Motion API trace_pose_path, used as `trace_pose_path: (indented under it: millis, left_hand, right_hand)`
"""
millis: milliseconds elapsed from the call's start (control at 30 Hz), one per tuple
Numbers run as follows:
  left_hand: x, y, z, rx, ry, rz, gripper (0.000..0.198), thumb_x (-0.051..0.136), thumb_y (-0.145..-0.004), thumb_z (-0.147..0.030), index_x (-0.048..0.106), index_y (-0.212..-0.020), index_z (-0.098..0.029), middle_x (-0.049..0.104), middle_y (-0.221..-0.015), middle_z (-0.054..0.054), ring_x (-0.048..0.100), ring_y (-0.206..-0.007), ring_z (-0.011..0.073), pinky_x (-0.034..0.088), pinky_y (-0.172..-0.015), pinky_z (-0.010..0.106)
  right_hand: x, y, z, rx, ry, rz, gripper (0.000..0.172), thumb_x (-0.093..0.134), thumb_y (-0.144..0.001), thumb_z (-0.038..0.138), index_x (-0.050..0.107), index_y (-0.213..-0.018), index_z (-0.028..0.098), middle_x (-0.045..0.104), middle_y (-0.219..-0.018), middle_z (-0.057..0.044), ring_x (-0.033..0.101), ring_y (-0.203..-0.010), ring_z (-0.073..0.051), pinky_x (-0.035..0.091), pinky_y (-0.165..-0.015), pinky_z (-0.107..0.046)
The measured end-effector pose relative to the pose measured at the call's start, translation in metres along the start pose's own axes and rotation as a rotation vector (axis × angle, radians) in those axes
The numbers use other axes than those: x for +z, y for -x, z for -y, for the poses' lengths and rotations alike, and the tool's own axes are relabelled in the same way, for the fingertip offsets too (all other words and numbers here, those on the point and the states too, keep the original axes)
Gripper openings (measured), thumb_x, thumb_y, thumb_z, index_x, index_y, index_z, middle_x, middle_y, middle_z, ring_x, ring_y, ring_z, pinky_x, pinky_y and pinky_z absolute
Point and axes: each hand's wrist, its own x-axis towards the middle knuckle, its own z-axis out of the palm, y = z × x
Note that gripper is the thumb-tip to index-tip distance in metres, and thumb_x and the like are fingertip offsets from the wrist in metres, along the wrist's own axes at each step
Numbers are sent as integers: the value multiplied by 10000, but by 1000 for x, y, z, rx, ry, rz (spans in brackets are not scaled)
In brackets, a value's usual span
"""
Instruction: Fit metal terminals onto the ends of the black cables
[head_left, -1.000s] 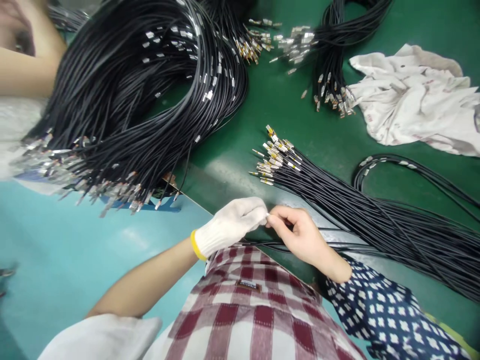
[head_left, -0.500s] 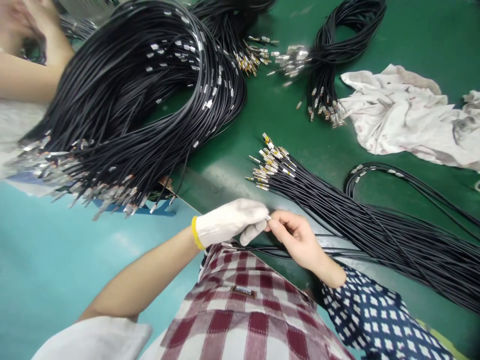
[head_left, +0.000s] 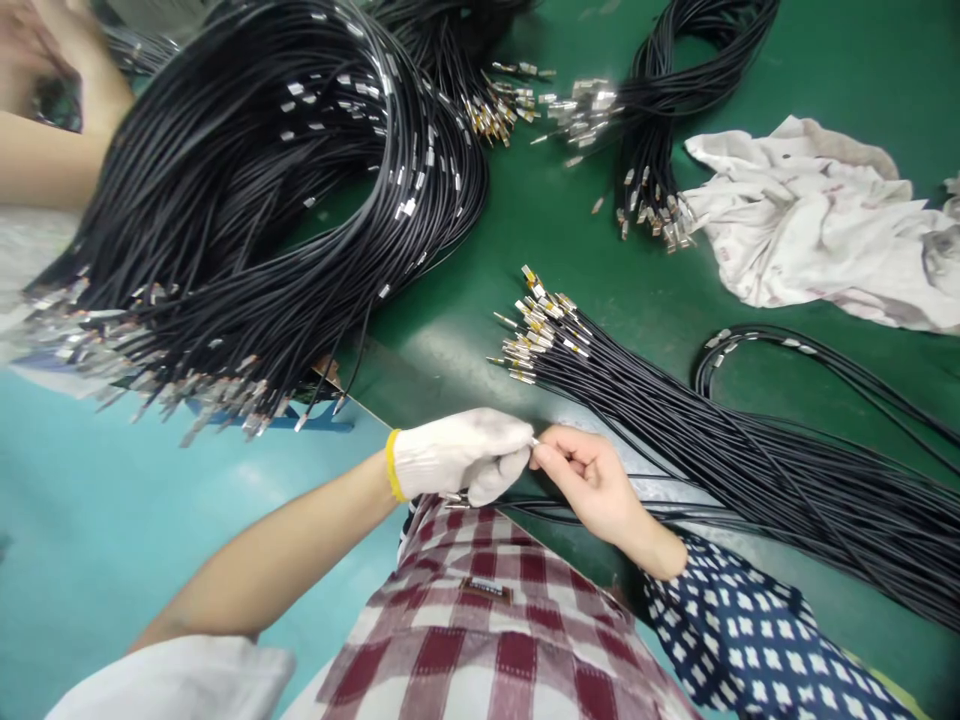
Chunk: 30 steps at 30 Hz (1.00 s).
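Cable tip (head_left: 534,442) sits pinched, I can see, at lower centre of the frame between the gloved left hand (head_left: 465,453) and bare right hand (head_left: 592,482), probably because so small a piece needs steadying from both sides.

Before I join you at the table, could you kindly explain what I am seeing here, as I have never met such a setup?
Certainly. There is no machine: a camera worn on a person's head looks forward and down at their own hands. The left hand wears a white glove; the right hand is bare. Their fingertips meet around a small pale piece, too small to identify. On the green table lie a long bundle of black cables, a big looped bundle and a crumpled white cloth. At upper left is another person's arm.
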Motion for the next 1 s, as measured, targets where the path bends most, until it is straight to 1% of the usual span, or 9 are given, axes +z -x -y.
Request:
trace_pose_path:
  millis: [200,333,500,600,767,833,867,933,1000]
  left_hand:
    - [-1,-1,1,-10,19,6,475,566,-914,-529,528,-621,-156,463,-430,-22,394,-377,80,289,-391,218]
    - [-4,-2,4,-36,40,9,463,596,-896,-538,528,-644,-156,469,-445,-29,379,-367,72,270,-368,205]
    - [-7,-3,5,-14,52,45,449,596,-905,-521,546,-660,-148,487,-465,-26,418,-370,73,298,-369,198]
    - [-8,-4,4,-10,69,62,435,607,-898,-511,546,-663,-151,483,-469,-31,410,-373,73,304,-368,201]
    - [-6,-2,3,-1,24,32,443,598,-879,-545,540,-651,-170,470,-482,-21,403,-403,90,314,-393,235]
    - [-4,2,1,32,-47,-24,453,577,-882,-558,529,-639,-179,476,-503,-8,410,-433,98,326,-417,248]
    - [-3,5,0,64,-100,-83,456,560,-889,-559,525,-635,-181,479,-514,-4,411,-447,100,329,-429,252]
    - [-2,13,-2,148,-215,-242,455,509,-914,-546,523,-642,-182,477,-539,-6,407,-475,101,333,-457,254]
    - [0,21,-3,227,-323,-420,426,458,-945,-487,522,-658,-179,469,-567,-17,404,-514,100,334,-498,248]
  right_hand:
    - [0,0,0,9,4,-3,428,602,-943,513,608,-689,168,458,-596,23,364,-526,-116,328,-468,-217]
    - [-1,0,0,3,24,-2,454,587,-943,547,606,-688,172,449,-586,22,362,-520,-122,322,-466,-227]
    - [-2,-1,0,-16,29,12,444,583,-955,519,586,-676,174,400,-570,38,323,-510,-117,280,-464,-231]
    - [-2,-2,0,-26,41,26,441,573,-970,497,561,-667,177,434,-595,26,353,-532,-124,292,-482,-235]
    - [-2,1,-2,-55,158,31,454,490,-1024,485,512,-674,196,402,-597,36,364,-539,-133,298,-489,-247]
    - [-4,4,1,-101,277,53,426,446,-1059,428,567,-727,191,465,-619,20,432,-565,-148,351,-526,-262]
    - [-6,5,3,-152,375,72,406,431,-1070,405,618,-783,188,533,-666,-3,490,-611,-166,391,-573,-278]
    - [-12,6,7,-285,620,102,369,431,-1078,411,700,-956,191,659,-855,-65,591,-769,-214,450,-703,-330]
    - [-20,4,9,-393,888,39,360,456,-1070,444,711,-1094,190,691,-1013,-103,619,-893,-253,455,-783,-368]
